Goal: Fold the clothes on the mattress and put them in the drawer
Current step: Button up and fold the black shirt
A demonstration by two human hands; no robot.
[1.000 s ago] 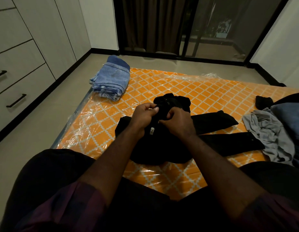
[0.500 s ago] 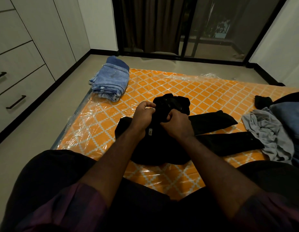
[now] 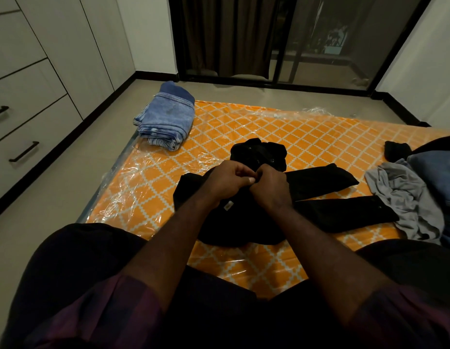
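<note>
The black garment (image 3: 246,225) lies on the mattress (image 3: 307,132), toward its near edge and about midway across. Its bulk is crumpled under the hands, and two long dark parts (sleeves or legs, too dark to tell) stretch flat to the right, one above the other. A bunched portion rises just beyond the hands, and a small pale tag (image 3: 228,205) shows below the left wrist.

Both hands meet above the garment, knuckles touching. The left hand (image 3: 226,181) has its fingers curled tight, thumb laid across, pinching a bit of the black cloth. The right hand (image 3: 268,188) is curled too, closed on the same gathered fabric right beside it. Both forearms are bare, with dark purplish sleeves (image 3: 105,306) pushed up near the elbows.

The mattress is orange with a white lattice pattern and sits in clear plastic wrap on the floor. At its far left corner rests a folded pile of blue jeans (image 3: 166,122), well apart from the black garment. At the right edge lies a rumpled grey garment (image 3: 405,197), touching the end of the lower dark part, with a blue garment (image 3: 435,177) and another black piece (image 3: 395,151) beside it.

On the left wall stand pale drawers (image 3: 30,122) with dark bar handles, all closed. Beyond the mattress are a dark curtain (image 3: 224,34) and a glass door (image 3: 327,41).
</note>
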